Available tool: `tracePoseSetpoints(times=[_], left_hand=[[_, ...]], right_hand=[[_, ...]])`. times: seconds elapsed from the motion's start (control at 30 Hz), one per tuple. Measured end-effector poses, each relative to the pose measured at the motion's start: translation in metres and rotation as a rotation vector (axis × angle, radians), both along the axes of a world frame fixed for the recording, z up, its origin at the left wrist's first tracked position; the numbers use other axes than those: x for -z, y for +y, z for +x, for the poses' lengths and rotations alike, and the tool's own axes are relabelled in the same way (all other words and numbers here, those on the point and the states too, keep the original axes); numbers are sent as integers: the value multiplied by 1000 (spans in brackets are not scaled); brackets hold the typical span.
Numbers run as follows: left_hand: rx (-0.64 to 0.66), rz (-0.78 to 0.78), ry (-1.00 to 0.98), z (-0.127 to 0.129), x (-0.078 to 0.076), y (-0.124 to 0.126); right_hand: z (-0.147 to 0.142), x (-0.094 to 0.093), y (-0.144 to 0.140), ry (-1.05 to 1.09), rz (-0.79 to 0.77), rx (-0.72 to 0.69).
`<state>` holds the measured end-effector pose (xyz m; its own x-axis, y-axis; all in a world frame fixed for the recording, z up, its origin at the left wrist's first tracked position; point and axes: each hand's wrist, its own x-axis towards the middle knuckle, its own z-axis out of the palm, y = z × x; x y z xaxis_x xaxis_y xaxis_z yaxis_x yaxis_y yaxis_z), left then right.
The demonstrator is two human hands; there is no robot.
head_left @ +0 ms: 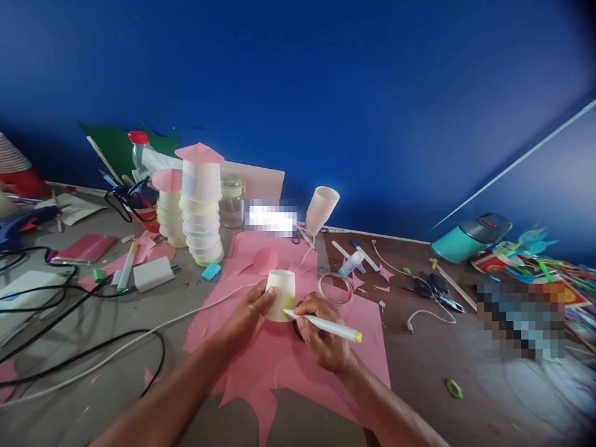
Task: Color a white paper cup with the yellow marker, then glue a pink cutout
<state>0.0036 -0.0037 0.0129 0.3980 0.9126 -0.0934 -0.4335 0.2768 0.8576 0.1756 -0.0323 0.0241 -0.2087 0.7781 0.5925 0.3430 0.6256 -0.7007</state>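
Note:
My left hand (249,310) steadies an upside-down white paper cup (280,293) that stands on a sheet of pink paper (279,360). My right hand (322,332) grips a white marker with a yellow end (326,325), and its tip touches the cup's lower side, where a yellow-green patch shows. A pink paper circle (265,259) lies just behind the cup. A roll of clear tape (335,288) sits to the right of my right hand.
Stacks of paper cups with pink paper tops (201,205) stand at the back left, near a glass jar (231,202) and a tilted cup stack (321,208). Cables (69,323) run across the left. Scissors (431,288), markers and a teal container (470,239) lie to the right.

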Motion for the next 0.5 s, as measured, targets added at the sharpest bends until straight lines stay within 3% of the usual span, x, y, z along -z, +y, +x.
tracePoseSetpoints(times=[0.5], left_hand=[[7, 2, -12, 0, 3, 0]], right_hand=[[1, -2, 1, -25, 23, -6]])
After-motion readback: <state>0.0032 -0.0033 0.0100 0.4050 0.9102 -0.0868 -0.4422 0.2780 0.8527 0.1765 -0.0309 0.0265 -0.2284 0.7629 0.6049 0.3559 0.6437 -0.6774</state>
